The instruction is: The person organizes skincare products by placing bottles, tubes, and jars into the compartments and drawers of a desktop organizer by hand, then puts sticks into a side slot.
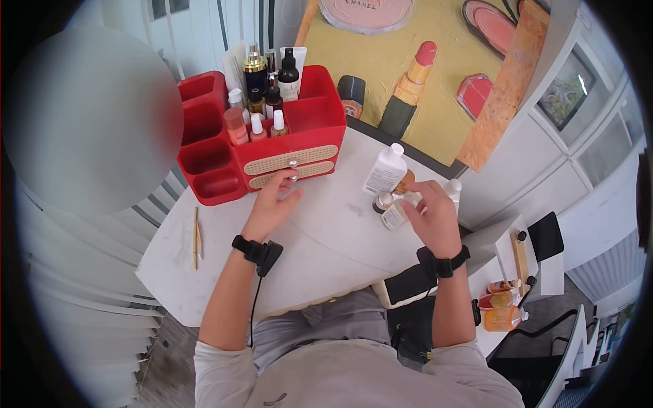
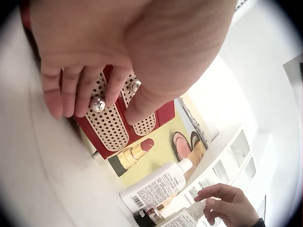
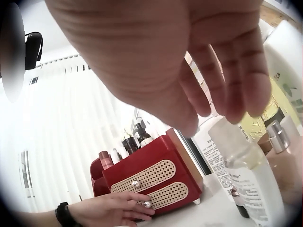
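Observation:
A red organizer (image 1: 320, 126) with two woven drawer fronts stands at the back of the white table (image 1: 326, 238). My left hand (image 1: 280, 192) reaches to the lower drawer; its fairly straight fingertips (image 2: 111, 97) lie around the small metal knob (image 2: 98, 105) (image 3: 147, 204). My right hand (image 1: 416, 201) hovers over a cluster of bottles and pinches the top of a small clear labelled bottle (image 1: 393, 216) (image 3: 244, 170) between thumb and fingers. A white bottle (image 1: 386, 170) stands just behind it.
Several bottles fill the organizer's top compartments (image 1: 269, 88). Thin wooden sticks (image 1: 196, 238) lie near the table's left edge. A cosmetics painting (image 1: 408, 81) leans behind. Orange bottles (image 1: 500, 302) sit on a low shelf at the right.

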